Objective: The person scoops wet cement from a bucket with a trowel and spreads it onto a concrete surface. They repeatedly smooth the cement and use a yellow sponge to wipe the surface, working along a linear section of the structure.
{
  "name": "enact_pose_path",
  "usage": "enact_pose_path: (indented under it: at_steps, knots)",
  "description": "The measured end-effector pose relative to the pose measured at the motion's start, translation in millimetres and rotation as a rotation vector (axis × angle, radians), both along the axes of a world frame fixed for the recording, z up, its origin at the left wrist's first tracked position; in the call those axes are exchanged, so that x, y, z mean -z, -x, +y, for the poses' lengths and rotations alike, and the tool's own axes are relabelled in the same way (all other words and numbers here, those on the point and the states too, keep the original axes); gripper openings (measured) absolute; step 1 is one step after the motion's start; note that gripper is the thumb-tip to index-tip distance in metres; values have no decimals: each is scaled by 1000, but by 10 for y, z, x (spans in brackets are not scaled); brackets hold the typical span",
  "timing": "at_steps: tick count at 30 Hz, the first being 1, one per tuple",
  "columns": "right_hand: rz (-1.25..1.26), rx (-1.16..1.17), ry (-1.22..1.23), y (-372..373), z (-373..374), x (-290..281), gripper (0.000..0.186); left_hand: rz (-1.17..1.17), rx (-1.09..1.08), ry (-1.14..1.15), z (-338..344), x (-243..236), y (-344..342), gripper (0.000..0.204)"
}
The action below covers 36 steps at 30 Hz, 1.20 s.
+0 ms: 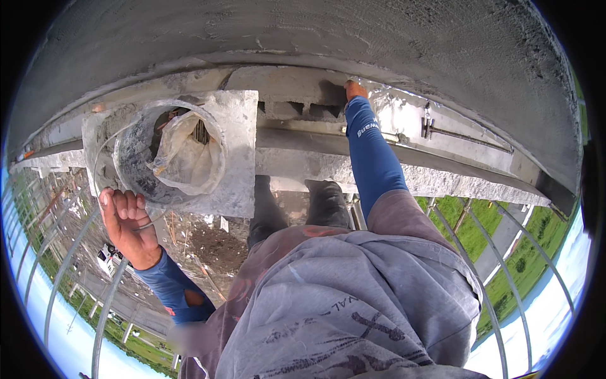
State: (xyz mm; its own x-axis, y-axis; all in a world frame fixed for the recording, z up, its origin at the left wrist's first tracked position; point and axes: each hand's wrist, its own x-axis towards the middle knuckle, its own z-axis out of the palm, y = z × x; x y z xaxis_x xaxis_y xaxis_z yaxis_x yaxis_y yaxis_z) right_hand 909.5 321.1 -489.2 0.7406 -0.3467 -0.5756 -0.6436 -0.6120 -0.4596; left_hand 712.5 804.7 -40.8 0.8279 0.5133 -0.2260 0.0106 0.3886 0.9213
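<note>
While the left hand is up, palm showing, its fingers are curled in, thumb alongside; can't tell whether they close on the thin curved wire handle running right by them. Grey, cement-caked round bucket sits just beyond and to the right of those fingers, on a square grey slab-like board. Inside it: a crumpled, torn off-white liner.

Right hand is well apart, farther forward and to the right of the left fingers, at a grey concrete ledge with dark rectangular openings. Its fingertips are hidden, so can't tell if they're apart, together or clamped on anything. The openings are just left of the right fingers and slightly nearer the body. Well right of those fingers: a thin dark metal bar with a crosspiece at one end. Rough grey curved wall beyond both sets of fingers.
</note>
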Motion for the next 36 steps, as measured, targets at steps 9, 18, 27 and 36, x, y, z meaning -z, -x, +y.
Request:
enact_pose_path:
  at_steps: [9,18,27,36]
  knots:
    - [131,33,-306,-220,-242,49,54,2,31,0,49,39,1,14]
    - [68,949,-1053,-289,-66,-574,74,-2,51,-33,-9,-16,-2,9]
    - [-743,-836,-18,609,1294,-1405,35,8,28,-84,-19,-2,-7,11]
    - [-279,-1211,382,64,1924,-737,21,-51,86,-41,52,40,-21,10]
